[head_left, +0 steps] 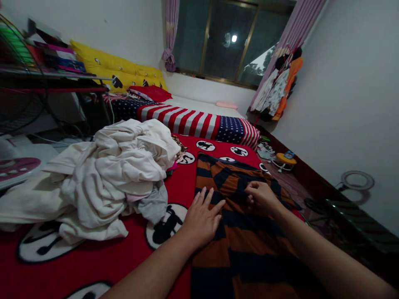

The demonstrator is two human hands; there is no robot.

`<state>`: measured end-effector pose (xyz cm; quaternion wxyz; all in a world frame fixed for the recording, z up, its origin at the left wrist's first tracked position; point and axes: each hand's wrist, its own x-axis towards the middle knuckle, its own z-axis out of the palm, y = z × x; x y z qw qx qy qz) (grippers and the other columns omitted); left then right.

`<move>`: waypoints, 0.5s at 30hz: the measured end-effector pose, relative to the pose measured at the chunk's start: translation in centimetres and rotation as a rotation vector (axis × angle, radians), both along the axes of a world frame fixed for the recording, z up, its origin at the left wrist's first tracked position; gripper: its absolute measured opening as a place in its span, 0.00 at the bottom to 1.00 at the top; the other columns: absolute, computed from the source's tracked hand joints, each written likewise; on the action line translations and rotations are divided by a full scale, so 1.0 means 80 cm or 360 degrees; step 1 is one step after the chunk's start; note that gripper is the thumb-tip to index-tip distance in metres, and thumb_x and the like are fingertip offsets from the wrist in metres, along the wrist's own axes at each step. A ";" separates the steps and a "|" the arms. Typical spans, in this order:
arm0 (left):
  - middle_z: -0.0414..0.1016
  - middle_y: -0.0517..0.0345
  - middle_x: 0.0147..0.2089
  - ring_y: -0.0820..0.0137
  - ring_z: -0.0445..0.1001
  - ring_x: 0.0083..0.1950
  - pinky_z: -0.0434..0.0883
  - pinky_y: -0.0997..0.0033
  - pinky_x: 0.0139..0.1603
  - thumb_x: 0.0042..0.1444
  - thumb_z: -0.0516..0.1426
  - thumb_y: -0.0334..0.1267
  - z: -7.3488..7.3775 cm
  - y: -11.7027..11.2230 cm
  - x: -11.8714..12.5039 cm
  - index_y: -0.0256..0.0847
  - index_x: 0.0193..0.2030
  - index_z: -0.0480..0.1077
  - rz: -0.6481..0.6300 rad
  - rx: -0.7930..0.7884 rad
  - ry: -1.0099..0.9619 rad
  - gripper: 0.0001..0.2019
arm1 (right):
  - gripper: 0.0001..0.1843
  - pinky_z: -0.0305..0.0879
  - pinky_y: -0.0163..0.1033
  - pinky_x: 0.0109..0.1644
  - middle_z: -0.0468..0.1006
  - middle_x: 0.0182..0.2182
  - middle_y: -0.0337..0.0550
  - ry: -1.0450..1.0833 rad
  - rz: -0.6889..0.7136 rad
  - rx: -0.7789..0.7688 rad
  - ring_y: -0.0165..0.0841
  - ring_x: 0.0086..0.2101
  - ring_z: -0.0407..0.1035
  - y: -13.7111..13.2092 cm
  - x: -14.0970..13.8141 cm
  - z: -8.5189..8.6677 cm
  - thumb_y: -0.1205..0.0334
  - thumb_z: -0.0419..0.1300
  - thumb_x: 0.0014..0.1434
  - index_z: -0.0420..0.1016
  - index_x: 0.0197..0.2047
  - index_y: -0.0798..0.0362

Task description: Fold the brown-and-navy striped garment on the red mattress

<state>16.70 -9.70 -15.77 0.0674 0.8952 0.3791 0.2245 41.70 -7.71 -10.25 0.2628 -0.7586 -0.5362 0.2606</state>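
Note:
A brown and dark-blue striped garment (246,245) lies spread out on the red bedspread (131,257) in front of me. My left hand (202,218) rests flat on its left edge, fingers stretched out and open. My right hand (260,197) sits on the middle of the garment with its fingers curled, pinching a fold of the striped cloth. Both forearms reach in from the bottom of the view.
A heap of white and grey clothes (112,174) lies left of the garment. Beyond it are a stars-and-stripes blanket (193,120), yellow pillows (118,70) and a red pillow (152,93). A shelf with books (52,62) stands at left, hanging clothes (280,87) by the window.

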 end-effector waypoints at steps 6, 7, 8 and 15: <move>0.48 0.53 0.73 0.51 0.43 0.73 0.50 0.47 0.69 0.64 0.49 0.48 -0.003 0.000 0.000 0.57 0.66 0.59 0.0005 0.0017 -0.0019 0.23 | 0.13 0.54 0.33 0.22 0.73 0.15 0.42 -0.0497 0.0021 -0.0130 0.32 0.19 0.67 0.027 0.036 0.022 0.55 0.65 0.45 0.71 0.18 0.53; 0.48 0.53 0.73 0.51 0.43 0.73 0.50 0.47 0.69 0.64 0.49 0.48 -0.003 0.000 0.000 0.57 0.66 0.59 0.0002 0.0018 -0.0015 0.23 | 0.13 0.55 0.33 0.24 0.75 0.19 0.43 -0.0593 -0.0027 -0.0043 0.33 0.23 0.69 0.039 0.037 0.025 0.52 0.64 0.48 0.74 0.22 0.53; 0.48 0.53 0.73 0.51 0.44 0.73 0.51 0.47 0.69 0.65 0.49 0.48 -0.002 0.000 0.000 0.57 0.66 0.59 -0.0002 0.0018 -0.0010 0.23 | 0.14 0.56 0.33 0.26 0.77 0.23 0.44 -0.0666 -0.0069 0.0038 0.34 0.26 0.71 0.052 0.036 0.026 0.50 0.62 0.51 0.75 0.25 0.53; 0.46 0.48 0.73 0.52 0.44 0.73 0.52 0.48 0.69 0.63 0.51 0.47 -0.002 0.002 -0.001 0.54 0.70 0.50 0.0011 -0.0001 0.0018 0.29 | 0.05 0.61 0.33 0.35 0.79 0.29 0.42 -0.0820 -0.0022 0.0289 0.33 0.33 0.72 0.105 0.004 0.010 0.63 0.60 0.52 0.77 0.31 0.54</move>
